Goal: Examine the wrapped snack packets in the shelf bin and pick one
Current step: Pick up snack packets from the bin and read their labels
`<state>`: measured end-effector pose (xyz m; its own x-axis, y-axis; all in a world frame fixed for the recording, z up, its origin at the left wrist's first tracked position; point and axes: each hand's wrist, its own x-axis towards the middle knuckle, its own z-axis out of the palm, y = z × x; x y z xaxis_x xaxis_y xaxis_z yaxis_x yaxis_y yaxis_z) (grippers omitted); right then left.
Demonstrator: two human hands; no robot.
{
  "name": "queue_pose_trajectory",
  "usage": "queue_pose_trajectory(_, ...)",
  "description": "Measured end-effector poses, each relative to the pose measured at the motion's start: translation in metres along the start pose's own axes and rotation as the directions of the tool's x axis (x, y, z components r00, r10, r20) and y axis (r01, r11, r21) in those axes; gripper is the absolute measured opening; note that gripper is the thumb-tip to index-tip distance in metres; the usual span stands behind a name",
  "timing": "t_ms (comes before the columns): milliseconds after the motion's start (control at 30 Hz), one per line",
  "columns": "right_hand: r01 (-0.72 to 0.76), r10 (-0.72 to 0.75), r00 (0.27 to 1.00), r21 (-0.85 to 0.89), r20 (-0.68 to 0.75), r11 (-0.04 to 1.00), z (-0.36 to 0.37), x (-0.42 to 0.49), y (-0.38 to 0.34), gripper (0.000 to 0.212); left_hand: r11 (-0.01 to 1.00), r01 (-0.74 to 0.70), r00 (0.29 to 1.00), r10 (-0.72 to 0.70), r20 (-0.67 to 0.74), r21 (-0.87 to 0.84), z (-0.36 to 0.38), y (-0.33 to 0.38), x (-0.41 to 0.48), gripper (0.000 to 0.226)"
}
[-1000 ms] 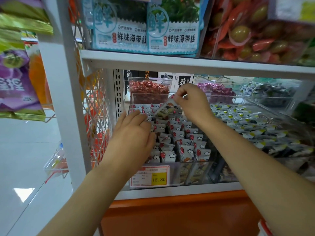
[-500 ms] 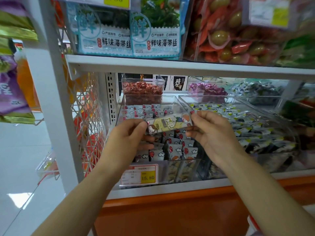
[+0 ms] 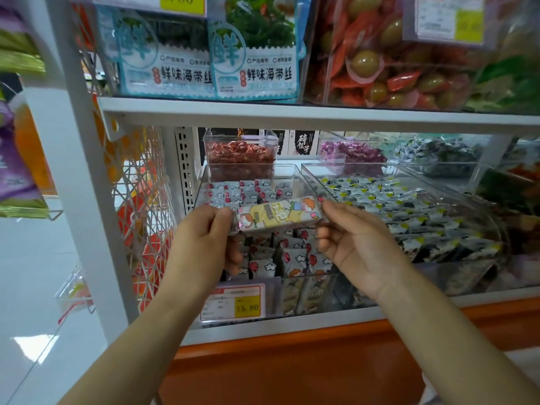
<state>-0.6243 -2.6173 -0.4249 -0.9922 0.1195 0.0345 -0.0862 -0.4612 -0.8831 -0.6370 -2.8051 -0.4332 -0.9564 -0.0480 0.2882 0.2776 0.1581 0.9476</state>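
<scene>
A long wrapped snack packet (image 3: 279,214), yellow and white with cartoon figures, is held level above the clear shelf bin (image 3: 295,171). My left hand (image 3: 204,238) pinches its left end between thumb and fingers. My right hand (image 3: 350,241) pinches its right end with the fingertips. Below the packet the bin holds several grey packets (image 3: 292,255) printed with red balloons and white clouds, standing in rows.
A second clear bin (image 3: 409,206) of dark and yellow packets stands to the right. Smaller bins of red candy (image 3: 241,150) and purple candy (image 3: 350,150) sit behind. A price tag (image 3: 233,302) reads 15.80. The upper shelf edge (image 3: 292,115) runs close overhead; a white post (image 3: 81,185) stands left.
My right hand lifted one packet out of the bin and brought it toward me. My left hand left the bin's packets and took hold of its left end.
</scene>
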Motion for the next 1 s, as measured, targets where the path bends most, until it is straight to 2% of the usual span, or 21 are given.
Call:
queue_pose_trajectory(67,-0.010,0.010,1.000,0.042,0.006,0.999,0.0007,0.0002,-0.0009,0.017,0.999,0.041,0.999,-0.041,0.018,-0.035,0.0001,0.0018,-0.0015,0.031)
queue_pose_trajectory(133,-0.032,0.031,0.999,0.096,0.009,0.995,0.0018,0.0003,-0.0020,0.019,0.981,0.128,0.990,-0.119,0.074,-0.143,-0.0011,0.0033,-0.0028,0.032)
queue_pose_trajectory(267,-0.069,0.068,0.998,0.196,0.012,0.978,0.0043,0.0008,-0.0034,0.020,0.868,0.294,0.951,-0.225,0.212,-0.400,-0.0036,0.0057,-0.0019,0.034)
queue_pose_trajectory(333,-0.078,0.077,0.997,0.234,0.014,0.969,0.0050,0.0013,-0.0034,0.014,0.796,0.333,0.940,-0.238,0.244,-0.506,-0.0028,0.0065,-0.0007,0.028)
queue_pose_trajectory(367,-0.081,0.081,0.997,0.245,0.010,0.966,0.0050,0.0018,-0.0031,0.009,0.793,0.326,0.942,-0.227,0.246,-0.515,-0.0023,0.0059,-0.0002,0.024)
queue_pose_trajectory(467,-0.077,0.082,0.997,0.262,-0.006,0.962,0.0042,0.0028,-0.0021,0.006,0.888,0.215,0.968,-0.139,0.209,-0.406,-0.0023,0.0023,0.0012,0.018)
queue_pose_trajectory(567,-0.077,0.082,0.997,0.271,-0.008,0.960,0.0030,0.0029,-0.0019,0.003,0.983,0.048,0.984,-0.016,0.178,-0.177,-0.0048,0.0027,0.0009,0.020)
queue_pose_trajectory(633,-0.087,0.092,0.996,0.288,-0.003,0.954,0.0028,0.0030,-0.0016,0.003,0.998,-0.064,0.976,0.061,0.208,0.007,-0.0058,0.0041,-0.0010,0.019)
queue_pose_trajectory(700,-0.094,0.097,0.995,0.305,0.005,0.948,0.0022,0.0030,-0.0014,0.002,0.987,-0.127,0.972,0.104,0.211,0.098,-0.0054,0.0044,-0.0021,0.021)
queue_pose_trajectory(767,-0.074,0.075,0.997,0.264,0.006,0.962,0.0011,0.0030,-0.0015,0.008,0.986,-0.145,0.977,0.129,0.172,0.084,-0.0050,0.0045,-0.0019,0.023)
queue_pose_trajectory(833,-0.015,0.014,1.000,0.147,0.006,0.989,0.0002,0.0024,-0.0022,0.013,0.995,-0.094,0.984,0.099,0.150,-0.042,-0.0055,0.0060,-0.0011,0.019)
queue_pose_trajectory(1000,0.102,-0.094,0.990,-0.074,0.104,0.992,-0.0014,-0.0004,-0.0048,0.026,0.986,-0.038,0.989,0.061,0.138,-0.164,-0.0093,0.0051,0.0033,0.013)
